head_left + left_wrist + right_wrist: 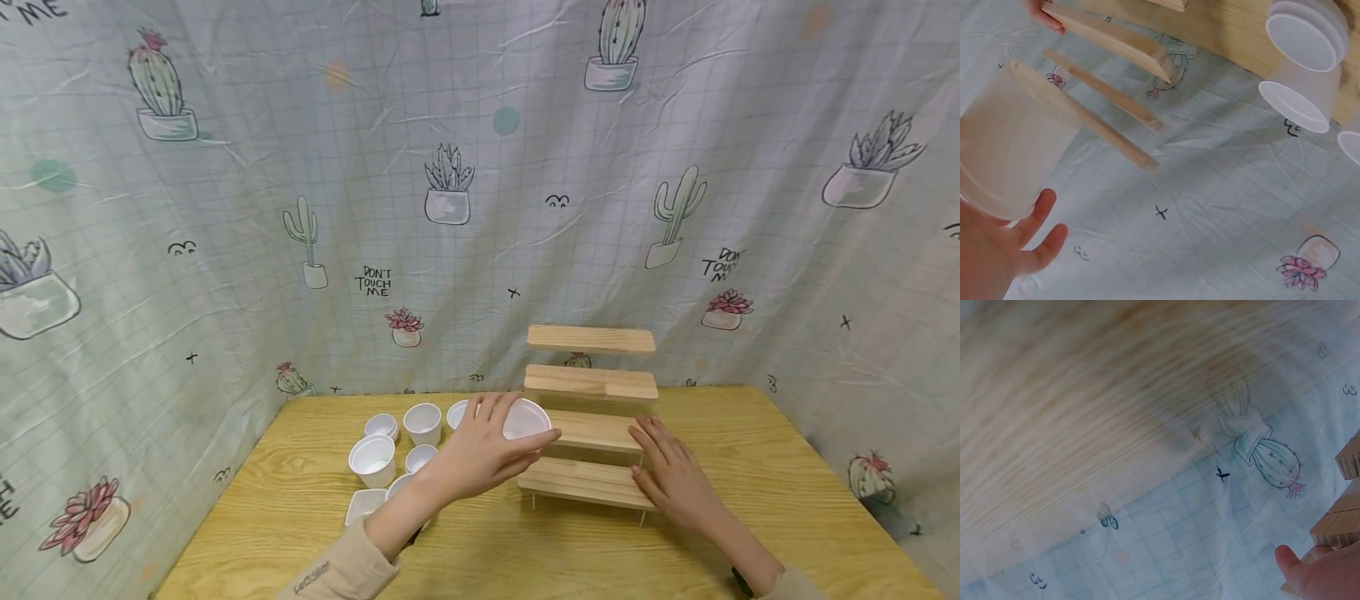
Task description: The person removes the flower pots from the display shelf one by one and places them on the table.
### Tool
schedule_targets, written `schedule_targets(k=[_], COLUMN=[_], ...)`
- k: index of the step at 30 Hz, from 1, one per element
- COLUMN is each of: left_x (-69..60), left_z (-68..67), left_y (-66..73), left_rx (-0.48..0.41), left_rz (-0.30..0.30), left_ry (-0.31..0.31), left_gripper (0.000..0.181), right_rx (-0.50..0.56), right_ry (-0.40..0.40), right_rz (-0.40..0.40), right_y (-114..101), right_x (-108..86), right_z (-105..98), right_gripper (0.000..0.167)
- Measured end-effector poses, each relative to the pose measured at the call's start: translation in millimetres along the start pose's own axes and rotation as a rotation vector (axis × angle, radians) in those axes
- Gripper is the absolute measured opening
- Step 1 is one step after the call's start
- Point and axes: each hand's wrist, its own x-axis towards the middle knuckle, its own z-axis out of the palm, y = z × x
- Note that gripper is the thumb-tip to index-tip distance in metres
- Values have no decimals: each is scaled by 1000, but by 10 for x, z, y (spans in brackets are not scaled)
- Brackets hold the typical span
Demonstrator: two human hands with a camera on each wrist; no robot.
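Observation:
My left hand (480,454) holds a white plastic pot (526,419) in front of the left ends of the shelf's planks, fingers and thumb round its sides. The left wrist view shows the same pot (1019,144) with fingertips near its rim. A stepped wooden shelf (588,429) with several planks stands on the table. Its right end is held by my right hand (678,483), fingers over a lower plank and thumb beneath. In the right wrist view, a thumb or finger (1291,565) shows beside the planks; the rest of that grip is hidden.
Several white pots (372,460) in different sizes stand on the wooden table (262,517) left of the shelf, some partly behind my left forearm. A square white dish (365,505) is near them. A cactus-print curtain (480,250) hangs behind the table and along its sides.

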Motion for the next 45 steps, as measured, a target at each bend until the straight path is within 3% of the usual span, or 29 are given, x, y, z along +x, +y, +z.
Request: schedule_targets(k=[10,20,30,39,45], left_x=[-247,-558,-791,-921,-967], left_z=[18,82,156,311,426], left_y=[-38,-59,-93,-134,-147], left_rx=[-44,-82,-116,-57,7], left_rz=[-80,-122,-167,-167,-134], left_ry=[-85,-111,-227,-282,-263], left_gripper=[42,44,46,43,45], right_rx=[2,-2,8,12,7], right_ry=[-5,2,-5,-9,-8], right_rz=[9,3,11,11,11], right_y=[1,13,-1,3,8], right_x=[-9,-13,-6,-10,-10], right_z=[12,18,5,9,13], right_gripper=[60,59,60,59,59])
